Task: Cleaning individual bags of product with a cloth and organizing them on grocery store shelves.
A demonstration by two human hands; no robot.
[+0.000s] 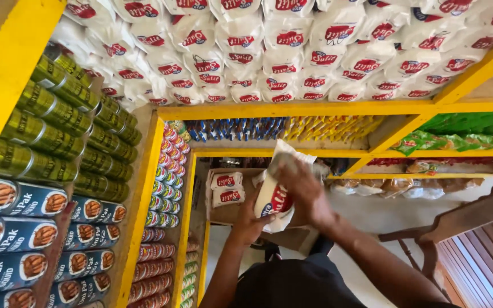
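Observation:
A white packet with a red label (274, 197) is held up in front of the yellow shelves. My left hand (251, 219) grips it from below. My right hand (303, 185) is closed over its top edge. Both arms rise from the bottom of the view. Below the hands lies an open cardboard box (212, 214) with two more white packets (226, 188) of the same kind inside.
Stacked white packets (281, 51) fill the top shelf. Green cans (58, 125) and blue cans (24, 234) line the left shelves, small colourful tins (164, 188) stand beside them. Green bags (457, 140) sit at right. A wooden chair (457, 222) stands lower right.

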